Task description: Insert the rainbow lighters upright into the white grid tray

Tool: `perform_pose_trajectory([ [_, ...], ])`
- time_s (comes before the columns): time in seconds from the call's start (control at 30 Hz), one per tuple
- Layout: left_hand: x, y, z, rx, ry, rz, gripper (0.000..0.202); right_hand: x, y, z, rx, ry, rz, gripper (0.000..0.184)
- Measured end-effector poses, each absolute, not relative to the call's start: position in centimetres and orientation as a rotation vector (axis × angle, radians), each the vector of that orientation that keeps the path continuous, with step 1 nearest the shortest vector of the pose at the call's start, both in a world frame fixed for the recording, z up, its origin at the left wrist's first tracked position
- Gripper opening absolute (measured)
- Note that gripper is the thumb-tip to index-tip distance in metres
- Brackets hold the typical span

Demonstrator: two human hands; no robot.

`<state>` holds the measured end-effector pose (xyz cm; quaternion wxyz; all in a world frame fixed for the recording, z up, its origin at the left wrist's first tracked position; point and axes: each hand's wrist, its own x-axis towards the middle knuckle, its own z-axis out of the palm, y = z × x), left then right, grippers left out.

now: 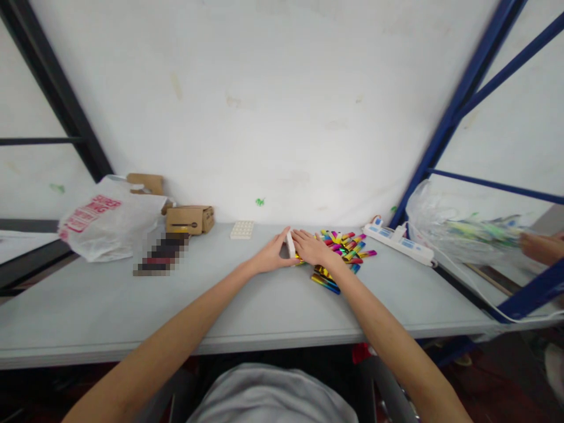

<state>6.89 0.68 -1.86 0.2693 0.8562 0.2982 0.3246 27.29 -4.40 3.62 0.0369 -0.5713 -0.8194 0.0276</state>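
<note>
My left hand (271,254) grips a thin white slab (290,244) that stands tilted on its edge, thumb along the bottom and fingers at the top. Right beside it, my right hand (309,247) lies flat with fingers stretched out toward the slab. Under and around that hand spreads a loose pile of shiny, rainbow-coloured metallic tubes (350,249). What lies beneath my right palm is hidden. Farther back on the table sits a white tray-like block (242,230) with rows of round dimples or holes.
On the left of the grey table (247,311) are a white plastic bag (118,217), a cardboard box (189,220) and a blurred-out dark item (163,255). A power strip (400,242) lies at right. Past the blue frame (445,126), another person's hand (544,245) is near a clear bag (467,229).
</note>
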Motion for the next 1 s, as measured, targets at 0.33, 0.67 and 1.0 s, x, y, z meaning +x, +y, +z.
perform_pose_trajectory([
  [0.33,6.8,0.4,-1.4,2.271,0.798,0.862,0.128,27.7,-4.3,3.5,-1.733,-2.506,0.097,0.063],
  [0.67,6.9,0.9,-2.0,2.235,0.777,0.877,0.134,28.6,-4.4,3.3,-1.764,-2.457,0.085,0.063],
  [1.0,6.7,0.8,-2.0,2.259,0.824,0.868,0.135,30.9,-3.2,2.1,-1.729,-2.420,0.061,0.060],
])
